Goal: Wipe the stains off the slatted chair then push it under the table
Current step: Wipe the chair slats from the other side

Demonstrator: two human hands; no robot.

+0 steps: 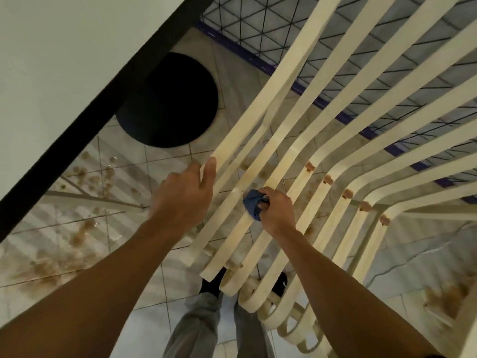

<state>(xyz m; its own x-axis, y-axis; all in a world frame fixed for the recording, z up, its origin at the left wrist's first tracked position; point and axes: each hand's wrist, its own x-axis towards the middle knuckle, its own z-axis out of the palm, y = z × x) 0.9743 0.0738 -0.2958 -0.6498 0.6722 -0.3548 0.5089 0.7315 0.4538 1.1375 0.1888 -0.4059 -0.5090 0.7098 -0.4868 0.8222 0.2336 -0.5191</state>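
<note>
The right hand (277,211), clenched round a blue cloth (251,205) on the slatted chair (291,151) beside the table (51,60), is nearer the brown stains (327,179), strung across the slats to its right; the left hand (185,192) grips the outermost slat (271,94).

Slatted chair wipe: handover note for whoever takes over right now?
Left hand: grips the outer slat end of the slatted chair.
Right hand: holds a bunched blue cloth pressed onto a seat slat.
Done: the slats around the cloth look clean.
Left: brown stains in a row along the bend of the slats to the right. Then push the chair under the table, which it stands beside.
Note: there is brown splatter on the floor tiles too.
</note>
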